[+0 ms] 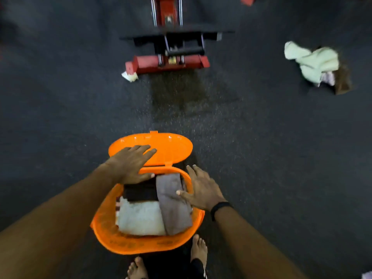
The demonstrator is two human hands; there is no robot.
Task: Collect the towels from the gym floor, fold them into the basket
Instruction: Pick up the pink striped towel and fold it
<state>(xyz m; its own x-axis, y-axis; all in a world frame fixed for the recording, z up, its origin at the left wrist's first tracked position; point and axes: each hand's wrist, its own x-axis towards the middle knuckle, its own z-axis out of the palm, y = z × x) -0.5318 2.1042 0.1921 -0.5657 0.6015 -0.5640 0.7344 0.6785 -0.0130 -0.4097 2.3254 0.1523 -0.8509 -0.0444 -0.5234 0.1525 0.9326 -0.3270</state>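
An orange basket [106, 228] stands on the dark gym floor in front of my bare feet, its lid [171, 147] swung open to the far side. Inside lie a folded white towel [138, 218], a dark towel [141, 191] and a grey towel [173, 206]. My left hand [130, 165] hovers with straight fingers over the lid's hinge edge. My right hand [201, 190] is spread over the basket's right rim, its thumb touching the grey towel. A heap of pale green, pink and brown towels [316, 65] lies on the floor at the far right.
A red and black gym machine [167, 49] stands straight ahead beyond the basket. A small white crumpled cloth [129, 75] lies by its left foot. Another red piece [248, 0] shows at the top edge. Something pale [366, 275] peeks in at the bottom right corner.
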